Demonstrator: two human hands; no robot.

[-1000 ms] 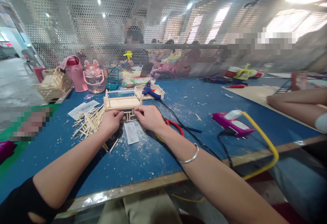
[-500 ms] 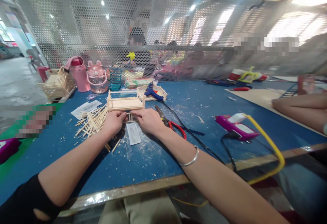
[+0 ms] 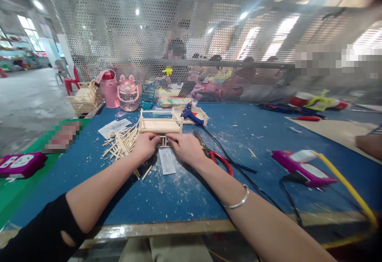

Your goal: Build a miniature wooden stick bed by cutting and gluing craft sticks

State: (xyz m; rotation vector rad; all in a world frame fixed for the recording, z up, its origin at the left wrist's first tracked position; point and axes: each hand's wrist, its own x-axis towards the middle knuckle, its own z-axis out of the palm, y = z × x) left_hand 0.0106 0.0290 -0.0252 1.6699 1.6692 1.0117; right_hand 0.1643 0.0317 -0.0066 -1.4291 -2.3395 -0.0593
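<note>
Plainly, the head view was the one inspected, and it showed two bare hands at work on a blue table. The left hand had thumb and fingers closed on the left end of a small ladder piece made of thin sticks. The right hand, with a silver bangle on its forearm, pinched the right end of the same piece. The ladder piece was located between the two sets of fingertips, directly below the near edge of a wooden frame; whether the two were joined could not be told.

A pile of loose sticks lay just beside the left hand, with white slips behind it. One white packet lay flat on the near side of the ladder piece. Red-handled cutters rested near the right forearm. Beyond the frame, a blue glue gun lay by a shallow wooden tray.

Toward the back left stood a pink bottle, a clear pink jug and a teal rack, in front of a mesh screen. A purple device occupied the right side of the table, well apart from the hands. At the right edge, part of another person's arm was visible.
</note>
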